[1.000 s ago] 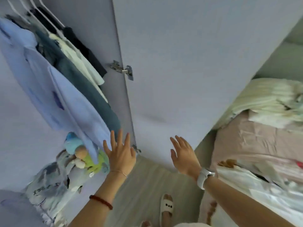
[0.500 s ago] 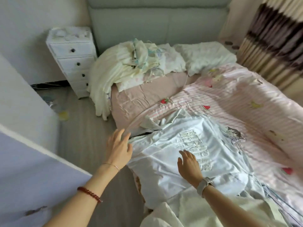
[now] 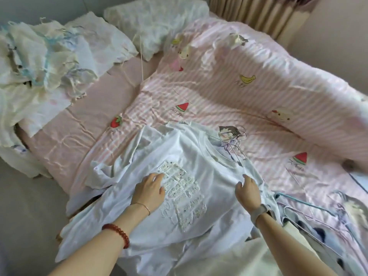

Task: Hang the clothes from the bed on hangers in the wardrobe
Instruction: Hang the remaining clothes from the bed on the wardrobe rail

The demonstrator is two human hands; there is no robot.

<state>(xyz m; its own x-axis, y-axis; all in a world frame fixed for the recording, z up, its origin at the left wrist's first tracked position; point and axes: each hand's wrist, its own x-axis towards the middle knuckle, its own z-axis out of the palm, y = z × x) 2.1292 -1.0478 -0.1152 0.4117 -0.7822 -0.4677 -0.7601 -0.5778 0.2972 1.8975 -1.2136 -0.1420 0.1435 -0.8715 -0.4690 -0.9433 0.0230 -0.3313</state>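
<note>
A white T-shirt (image 3: 199, 156) with raised pale lettering lies spread on the bed, its neck toward the far side. My left hand (image 3: 149, 191) rests on the shirt's chest beside the lettering, fingers loosely bent. My right hand (image 3: 248, 193) lies on the shirt's right shoulder area, and whether its fingertips pinch the cloth I cannot tell. A bunch of thin wire hangers (image 3: 234, 144) lies just past the shirt's collar. More hangers (image 3: 298, 212), one with a blue edge, lie to the right of my right wrist on other clothes (image 3: 322, 234). The wardrobe is out of view.
The pink striped duvet (image 3: 249, 92) with fruit prints covers the bed. A heap of cream and white bedding (image 3: 39, 56) and a pillow (image 3: 155, 22) sit at the head end. Curtains (image 3: 258, 10) hang beyond the bed. Grey floor (image 3: 25, 206) lies at left.
The view has swung from the wardrobe to the bed. Both hands have come down onto the white T-shirt, the left moving from its edge onto its chest.
</note>
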